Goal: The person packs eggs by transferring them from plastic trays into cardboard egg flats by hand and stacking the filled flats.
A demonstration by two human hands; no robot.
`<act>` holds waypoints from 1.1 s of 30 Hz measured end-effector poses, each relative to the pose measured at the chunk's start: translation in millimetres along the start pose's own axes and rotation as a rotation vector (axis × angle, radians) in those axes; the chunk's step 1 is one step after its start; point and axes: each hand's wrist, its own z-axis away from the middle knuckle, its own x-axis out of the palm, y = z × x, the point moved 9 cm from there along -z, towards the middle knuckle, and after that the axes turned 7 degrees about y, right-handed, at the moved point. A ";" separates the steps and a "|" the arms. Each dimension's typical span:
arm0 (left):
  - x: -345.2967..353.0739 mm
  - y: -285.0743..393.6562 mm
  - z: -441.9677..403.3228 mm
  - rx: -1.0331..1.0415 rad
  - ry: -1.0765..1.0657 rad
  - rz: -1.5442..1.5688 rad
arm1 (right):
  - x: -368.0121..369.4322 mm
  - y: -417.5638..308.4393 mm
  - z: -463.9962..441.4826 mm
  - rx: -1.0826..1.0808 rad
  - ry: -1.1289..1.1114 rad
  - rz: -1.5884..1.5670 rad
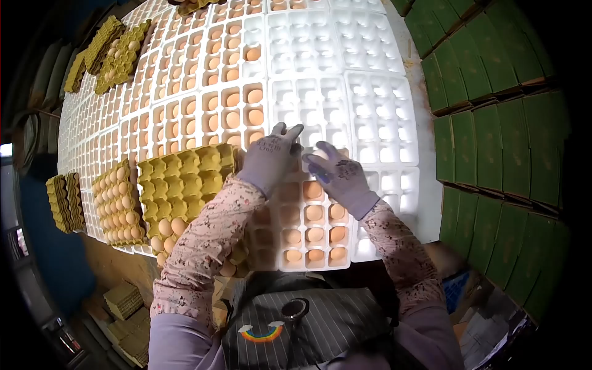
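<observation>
My left hand (pixel 269 155), in a pale purple glove, is over the white tray beside the egg rows. Its visible fingers point forward and are slightly apart, with nothing seen in them; its thumb side is hidden. Close on its right, my right hand (pixel 345 176) has its fingers curled round a pale rounded egg (pixel 321 153). Below the hands, the nearest white tray (pixel 314 268) carries brown eggs (pixel 314 213) in its cups. Beyond them lies a white tray with bare cups (pixel 308 102).
More egg-filled white trays (pixel 200 111) spread to the left. Yellow egg cartons (pixel 185 179), one partly filled, rest near my left forearm; others (pixel 115 58) stand farther back. Bare white trays (pixel 379 117) lie at right, beside stacked green boxes (pixel 499 142).
</observation>
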 end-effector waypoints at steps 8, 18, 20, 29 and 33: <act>19.1 21.5 -49.1 0.153 0.422 0.324 | -19.6 39.0 -38.9 -0.050 0.487 -0.303; -75.8 4.5 120.7 0.216 0.346 0.538 | -39.6 -17.8 11.1 0.115 0.373 -0.718; -92.9 -39.0 179.2 0.166 0.354 0.452 | -25.5 -79.3 27.4 0.129 0.179 -0.819; -124.5 -234.5 273.6 0.047 0.315 -0.014 | 74.5 -309.3 2.3 -0.530 0.093 -0.150; -116.9 -228.2 255.7 0.199 0.262 0.045 | 82.4 -319.0 -10.9 -0.443 0.160 -0.110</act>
